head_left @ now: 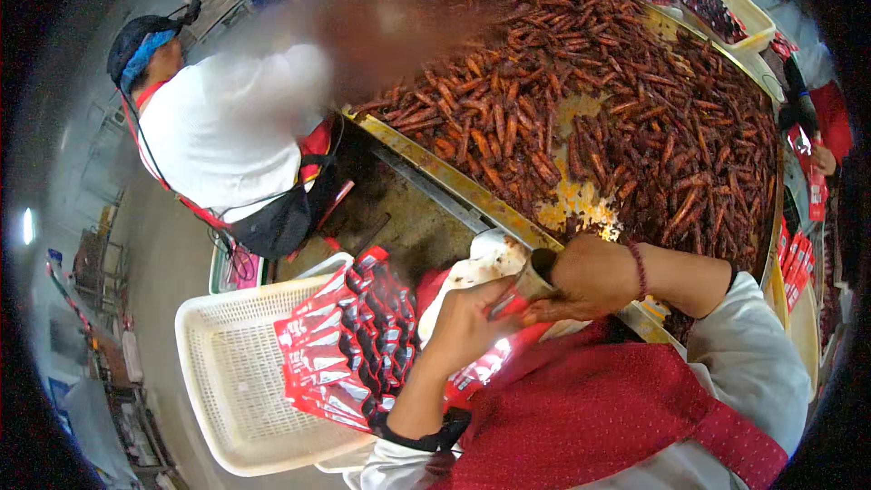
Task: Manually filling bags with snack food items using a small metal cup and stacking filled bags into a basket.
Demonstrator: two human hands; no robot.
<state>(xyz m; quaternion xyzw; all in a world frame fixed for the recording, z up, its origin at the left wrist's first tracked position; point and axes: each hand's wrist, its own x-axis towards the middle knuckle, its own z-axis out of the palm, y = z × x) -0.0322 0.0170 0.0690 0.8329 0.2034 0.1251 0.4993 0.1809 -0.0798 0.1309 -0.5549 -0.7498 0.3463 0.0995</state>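
Observation:
In front of my red apron, both hands meet at the near edge of the large tray. My left hand [472, 319] is closed on a red pouch [513, 302], mostly hidden by the fingers. My right hand [585, 279] is closed round a short, dull metal tube [533, 283] with a dark open end; the tube sits at the pouch, but I cannot tell how far inside it. Just beyond my left hand lies a stained white cloth or glove [485, 263]. Left of my forearm, many red and silver pouches [349, 345] stand packed in a white plastic basket [218, 354].
The metal-rimmed tray [454, 183] holds a heap of reddish-brown, sauce-coated sticks [508, 118]. A co-worker in white [218, 127] stands at the left, an arm blurred over the tray. Other people work along the far and right sides, near a cream basket [748, 16] and more red pouches [798, 263].

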